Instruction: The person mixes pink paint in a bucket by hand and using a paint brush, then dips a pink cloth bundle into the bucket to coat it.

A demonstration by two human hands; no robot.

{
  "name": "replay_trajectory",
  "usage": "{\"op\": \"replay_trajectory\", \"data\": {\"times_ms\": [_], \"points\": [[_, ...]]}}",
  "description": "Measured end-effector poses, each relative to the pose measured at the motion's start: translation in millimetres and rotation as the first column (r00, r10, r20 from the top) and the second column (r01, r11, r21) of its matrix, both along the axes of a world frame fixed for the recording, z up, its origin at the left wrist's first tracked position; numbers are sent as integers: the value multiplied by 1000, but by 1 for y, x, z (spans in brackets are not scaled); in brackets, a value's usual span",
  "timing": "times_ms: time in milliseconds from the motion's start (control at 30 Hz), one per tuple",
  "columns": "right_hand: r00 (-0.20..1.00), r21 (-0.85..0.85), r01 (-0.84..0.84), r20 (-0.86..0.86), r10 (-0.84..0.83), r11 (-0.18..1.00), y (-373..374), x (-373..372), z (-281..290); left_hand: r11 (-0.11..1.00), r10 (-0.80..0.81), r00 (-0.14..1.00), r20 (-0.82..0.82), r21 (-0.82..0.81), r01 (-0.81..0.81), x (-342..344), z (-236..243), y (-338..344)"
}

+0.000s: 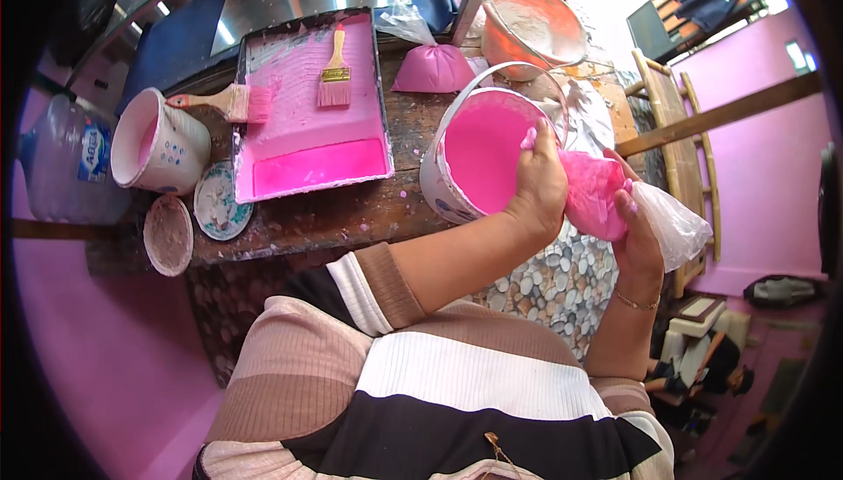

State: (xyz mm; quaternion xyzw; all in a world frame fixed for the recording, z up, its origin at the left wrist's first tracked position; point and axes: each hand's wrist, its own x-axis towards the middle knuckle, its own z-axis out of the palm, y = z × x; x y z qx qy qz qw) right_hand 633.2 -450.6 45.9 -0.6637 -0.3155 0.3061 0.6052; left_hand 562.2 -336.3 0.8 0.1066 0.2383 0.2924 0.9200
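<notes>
My left hand [540, 180] is closed on one end of a clear plastic bag of pink paint [590, 192]. A small pink bit shows at its fingertips, beside the bucket's rim. My right hand [639, 238] grips the same bag near its neck, with the clear loose plastic spreading past the fingers. Pink smears mark its fingertips. Left of the bag, a white bucket [432, 173] with a raised handle holds bright pink paint. A second tied bag of pink paint [432, 69] rests on the table behind the bucket.
A black-rimmed paint tray [383, 120] carries one paintbrush [335, 76], with another brush [230, 104] across its left edge. Further left stand a white pail [176, 151], a large water bottle [79, 164] and two round lids. An orange basin [527, 63] sits at the back right.
</notes>
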Motion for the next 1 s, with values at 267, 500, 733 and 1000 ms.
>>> {"op": "replay_trajectory", "data": {"times_ms": [267, 500, 733, 1000], "points": [[993, -103, -74, -98, 64, 992, 18, 32, 14, 982, 51, 986, 156, -187, -21, 12, -2, 2], [996, -101, -90, -15, 89, 991, 24, 49, 13, 971, 141, 979, 145, -211, -109, 17, -6, -3], [999, -136, -48, -21, 46, 990, 28, 56, 9, 972, 169, 974, 150, -186, -141, 23, -12, -3], [963, -193, -206, 133, 233, 959, 30, 43, 5, 994, 39, 996, -86, 107, -30, 30, -32, 14]]}}
